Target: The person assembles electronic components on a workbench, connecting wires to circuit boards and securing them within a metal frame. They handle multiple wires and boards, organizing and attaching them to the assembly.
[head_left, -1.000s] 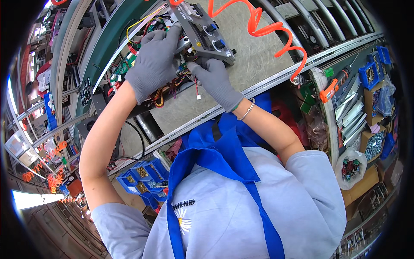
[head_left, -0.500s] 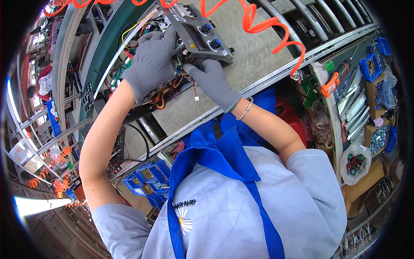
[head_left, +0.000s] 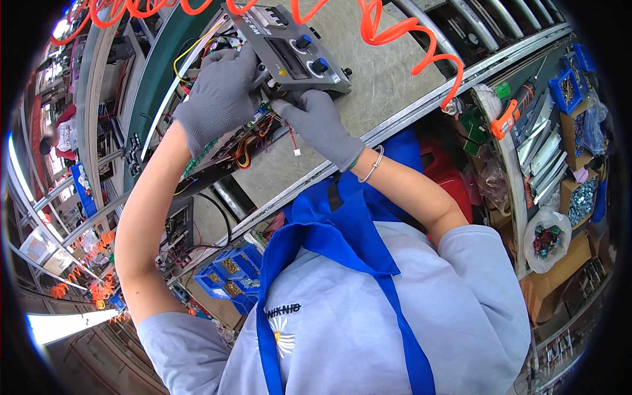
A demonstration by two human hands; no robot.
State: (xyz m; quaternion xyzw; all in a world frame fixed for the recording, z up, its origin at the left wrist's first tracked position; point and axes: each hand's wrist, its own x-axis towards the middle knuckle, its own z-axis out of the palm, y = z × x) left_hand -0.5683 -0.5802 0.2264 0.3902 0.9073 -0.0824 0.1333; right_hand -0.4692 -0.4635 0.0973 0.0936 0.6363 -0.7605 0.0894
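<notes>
A grey control panel (head_left: 280, 56) with two blue-capped knobs and a yellow button lies tilted over an open housing full of wiring. My left hand (head_left: 220, 95), in a grey knitted glove, reaches in at the panel's left edge. Its fingers are curled, and the tips are partly hidden behind the panel and in the wiring. My right hand (head_left: 319, 125), gloved the same way, is at the panel's lower edge with thumb and fingers drawn together; what they pinch is hidden. Below them hang yellow-orange wires (head_left: 243, 155) and a red lead with a white plug (head_left: 297, 152).
An orange coiled air hose (head_left: 421, 29) hangs across the top. Metal rollers (head_left: 474, 33) lie at the far right. An orange power screwdriver (head_left: 505, 120), blue parts bins (head_left: 565, 92) and a bag of small parts (head_left: 548, 240) sit right. More blue bins (head_left: 230, 270) stand lower left.
The panel and both hands appear slightly further left in view. My left hand has shifted down and left, uncovering less of the green board beneath. My right hand keeps its pinch at the panel's lower edge.
</notes>
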